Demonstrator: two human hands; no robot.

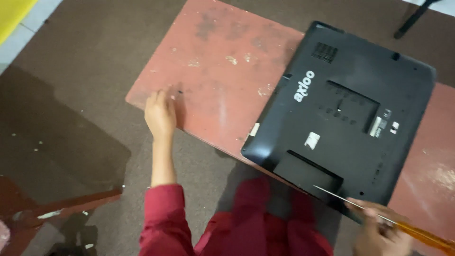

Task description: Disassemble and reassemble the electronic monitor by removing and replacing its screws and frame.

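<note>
**Laptop face down, screwdriver in hand**

A black laptop [346, 118] lies bottom-up on a worn red counter [213, 61], filling the right half of the frame. It sits at a slant, and its lower left corner juts past the counter's near edge. Vents, a recessed panel and a few pale stickers show on its underside.

The right hand [379, 232] is at the lower right of the frame, just at the laptop's near edge. Its grip is closed around a screwdriver [379, 215] with an orange handle. The thin metal shaft runs up and to the left, with its tip over the laptop's bottom edge near a rectangular recess. Whether the tip touches the case cannot be told.

The left hand [160, 114] is left of centre, well apart from the laptop. It rests palm down on the counter's near left corner, fingers loose and holding nothing. A small dark speck [180, 90], too small to identify, lies on the counter just beside the fingertips.

A red sleeve [163, 213] covers the left forearm, with red clothing below it. Brown floor [85, 71] surrounds the counter.
</note>
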